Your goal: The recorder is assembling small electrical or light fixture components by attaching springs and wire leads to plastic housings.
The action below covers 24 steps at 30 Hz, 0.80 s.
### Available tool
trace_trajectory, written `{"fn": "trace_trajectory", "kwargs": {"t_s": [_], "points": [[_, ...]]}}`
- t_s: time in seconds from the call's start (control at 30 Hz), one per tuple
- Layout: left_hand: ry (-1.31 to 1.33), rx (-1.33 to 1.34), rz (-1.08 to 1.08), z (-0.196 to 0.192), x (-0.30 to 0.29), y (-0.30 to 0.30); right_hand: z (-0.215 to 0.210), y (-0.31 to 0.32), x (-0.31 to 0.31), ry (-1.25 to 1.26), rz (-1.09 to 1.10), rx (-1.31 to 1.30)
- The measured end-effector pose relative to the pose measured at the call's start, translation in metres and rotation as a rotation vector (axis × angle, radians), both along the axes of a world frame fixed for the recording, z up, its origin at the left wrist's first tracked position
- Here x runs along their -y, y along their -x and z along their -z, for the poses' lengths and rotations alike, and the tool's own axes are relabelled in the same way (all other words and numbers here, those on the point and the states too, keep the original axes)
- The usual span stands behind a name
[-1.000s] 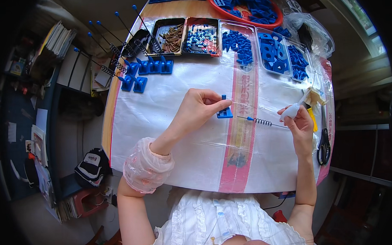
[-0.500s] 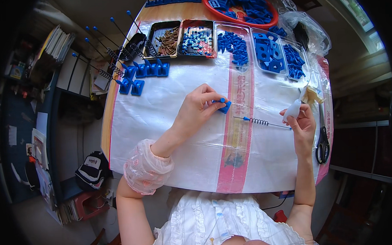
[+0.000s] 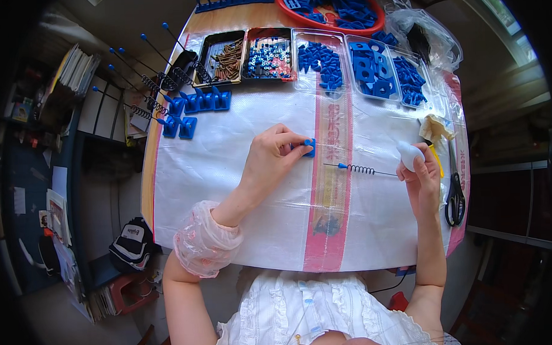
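Note:
Over the middle of the table my left hand [image 3: 274, 151] is closed, its thumb and fingertips pinching a small blue plastic base [image 3: 310, 148]. My right hand [image 3: 423, 173] grips a small white squeeze bottle [image 3: 413, 158], its narrow tip pointing up and to the left. Between the two hands lies a thin dark rod with a black coil spring [image 3: 362, 169] and a blue cone piece [image 3: 342, 166] near its left end. The rod's right end reaches the fingers of my right hand; whether they touch it I cannot tell.
Trays of screws [image 3: 228, 60], nuts [image 3: 268, 58], blue cones [image 3: 321, 64] and blue plates [image 3: 373, 72] line the back. Behind them sits a red basin [image 3: 368, 30]. Spring rods on blue bases [image 3: 206, 102] stand at left. Black scissors [image 3: 455, 206] lie at right.
The white bottle has turned in my right hand, its tip swinging left. My left hand still pinches the blue base, which has turned slightly. A yellow object now shows behind my right hand.

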<state>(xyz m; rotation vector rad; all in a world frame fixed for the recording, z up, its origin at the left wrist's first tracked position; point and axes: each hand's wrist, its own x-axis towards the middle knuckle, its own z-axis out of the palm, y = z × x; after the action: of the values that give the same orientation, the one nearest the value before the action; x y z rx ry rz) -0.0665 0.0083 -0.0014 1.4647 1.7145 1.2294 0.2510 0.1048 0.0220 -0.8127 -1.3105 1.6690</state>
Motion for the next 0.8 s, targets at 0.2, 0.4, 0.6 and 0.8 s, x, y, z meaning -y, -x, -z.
{"fn": "trace_trajectory", "kwargs": {"t_s": [0.2,0.4,0.6,0.8], "points": [[0.013,0.024,-0.012,-0.005,0.001,0.001,-0.003,0.006,0.001,0.026,-0.004,0.05],[-0.012,0.204,0.005,0.003,0.0,0.002,-0.003,0.006,0.003,0.034,0.006,0.068],[-0.002,0.208,0.001,0.0,0.001,0.002,-0.002,0.006,0.004,0.026,-0.007,0.072],[0.01,0.23,0.01,0.0,0.0,0.003,-0.002,0.006,0.007,0.07,-0.021,0.042]]}}
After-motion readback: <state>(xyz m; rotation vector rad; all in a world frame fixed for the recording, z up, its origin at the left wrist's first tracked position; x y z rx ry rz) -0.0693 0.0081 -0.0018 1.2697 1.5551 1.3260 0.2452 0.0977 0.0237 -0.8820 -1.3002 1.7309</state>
